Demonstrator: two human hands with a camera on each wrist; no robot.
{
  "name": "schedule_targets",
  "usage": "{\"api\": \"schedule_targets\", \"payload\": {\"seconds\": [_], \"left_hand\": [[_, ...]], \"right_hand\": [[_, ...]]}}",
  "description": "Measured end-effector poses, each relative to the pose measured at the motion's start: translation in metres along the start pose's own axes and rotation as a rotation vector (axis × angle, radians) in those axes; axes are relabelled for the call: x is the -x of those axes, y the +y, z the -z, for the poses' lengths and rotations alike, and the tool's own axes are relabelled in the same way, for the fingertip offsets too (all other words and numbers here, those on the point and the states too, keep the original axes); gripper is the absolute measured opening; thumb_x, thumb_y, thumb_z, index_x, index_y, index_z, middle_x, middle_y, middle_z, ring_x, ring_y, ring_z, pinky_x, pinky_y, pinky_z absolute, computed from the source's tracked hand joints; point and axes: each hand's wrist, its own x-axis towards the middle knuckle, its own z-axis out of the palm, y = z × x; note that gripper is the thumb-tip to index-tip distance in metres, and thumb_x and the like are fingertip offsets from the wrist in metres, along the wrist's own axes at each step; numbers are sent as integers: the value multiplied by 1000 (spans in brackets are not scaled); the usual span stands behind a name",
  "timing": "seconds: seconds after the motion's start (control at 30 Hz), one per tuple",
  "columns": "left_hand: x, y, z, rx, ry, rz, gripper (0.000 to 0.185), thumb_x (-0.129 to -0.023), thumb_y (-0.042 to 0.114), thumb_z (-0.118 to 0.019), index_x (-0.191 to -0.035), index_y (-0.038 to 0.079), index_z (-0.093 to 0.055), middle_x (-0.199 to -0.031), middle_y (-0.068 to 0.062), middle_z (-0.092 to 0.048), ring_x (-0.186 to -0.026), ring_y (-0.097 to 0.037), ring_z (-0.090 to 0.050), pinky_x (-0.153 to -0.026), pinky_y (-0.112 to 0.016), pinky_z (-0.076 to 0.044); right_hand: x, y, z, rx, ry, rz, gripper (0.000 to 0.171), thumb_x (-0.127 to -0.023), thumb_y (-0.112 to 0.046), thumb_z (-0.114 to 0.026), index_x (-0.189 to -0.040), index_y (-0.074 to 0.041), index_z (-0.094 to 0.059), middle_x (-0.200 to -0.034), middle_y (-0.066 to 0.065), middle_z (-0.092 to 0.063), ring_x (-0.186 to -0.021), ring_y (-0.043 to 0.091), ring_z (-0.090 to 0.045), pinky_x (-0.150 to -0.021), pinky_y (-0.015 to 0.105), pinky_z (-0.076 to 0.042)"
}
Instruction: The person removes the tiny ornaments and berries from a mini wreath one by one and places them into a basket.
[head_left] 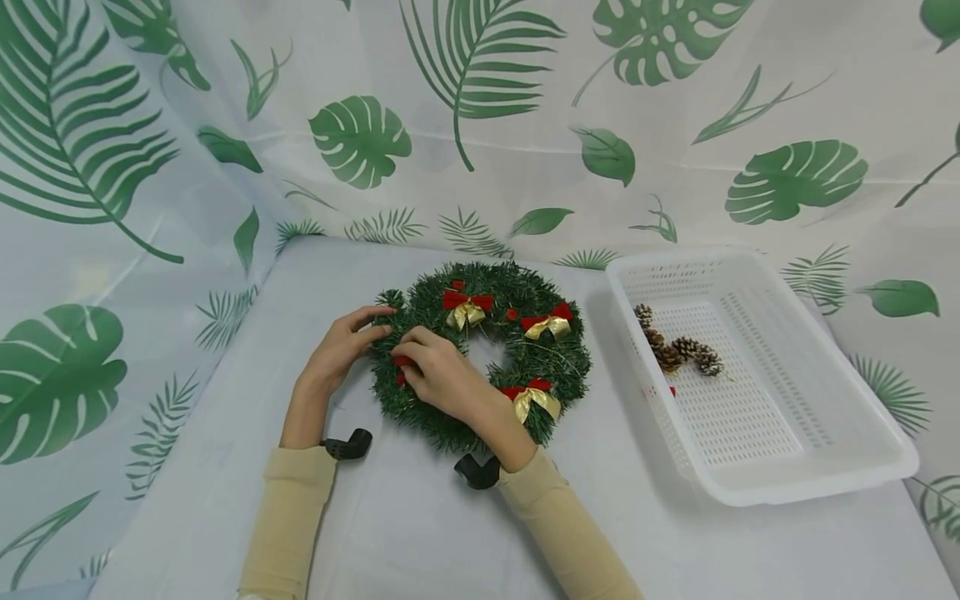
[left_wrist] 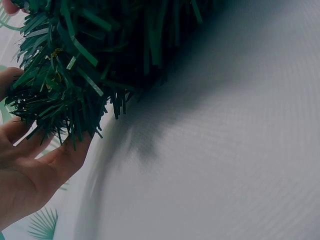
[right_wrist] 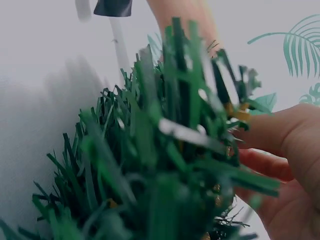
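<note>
A green tinsel wreath (head_left: 570,350) lies on the table, trimmed with red-and-gold bows such as the top bow (head_left: 467,308) and small red pieces. At its left edge my left hand (head_left: 335,348) grips the greenery, thumb and fingers around a tuft. The left wrist view shows these fingers (left_wrist: 70,152) curled under the wreath's edge. Reaching across the wreath's front, my right hand (head_left: 442,375) pinches a small red decoration (head_left: 403,361) on the left side of the ring. Its exact kind is mostly hidden by the fingers. Tinsel covers much of the right wrist view.
To the right stands a white plastic basket (head_left: 817,492) with perforated sides. Several pine cones (head_left: 686,352) and a bit of red lie at its left end. A white cloth covers the table (head_left: 420,533); a leaf-print curtain (head_left: 525,183) hangs behind and at the sides.
</note>
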Motion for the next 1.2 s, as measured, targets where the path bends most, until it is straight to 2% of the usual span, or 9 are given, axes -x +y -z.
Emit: {"api": "schedule_targets", "payload": {"seconds": [0.37,0.53,0.67,0.93,1.2], "left_hand": [[-2,-3,0,-1,9,12,48,-104,30,-63,-149,15,-55,-166,-7,-33,-141,-34,-42,-102,-49,-41],[-2,-3,-1,3,5,13,49,-103,30,-64,-149,15,-55,-166,-7,-33,-144,-35,-40,-110,-56,-39],[-1,-2,0,1,3,18,49,-103,30,-64,-149,15,-55,-165,-7,-33,-142,-37,-43,-112,-59,-37],[-2,-1,3,-5,7,27,49,-103,30,-64,-149,14,-55,-166,-7,-33,-139,-37,-45,-107,-54,-40],[-2,-1,0,4,6,37,49,-103,28,-64,-149,14,-55,-165,-7,-34,-137,-36,-46,-101,-47,-42]], "right_hand": [[5,0,8,-38,43,5,19,-95,2,-69,-114,3,-73,-116,15,-65,-94,23,-68,-77,24,-57],[10,1,11,-66,79,9,19,-94,3,-72,-113,3,-73,-116,14,-66,-92,22,-68,-78,24,-56],[13,2,15,-84,75,-1,20,-93,3,-73,-113,3,-73,-115,14,-67,-92,23,-68,-78,25,-56],[19,3,24,-53,88,-15,21,-92,3,-74,-113,2,-74,-116,14,-68,-96,24,-70,-81,29,-58],[27,4,27,-61,107,-24,21,-90,3,-76,-110,1,-75,-113,13,-70,-93,23,-70,-79,31,-59]]}}
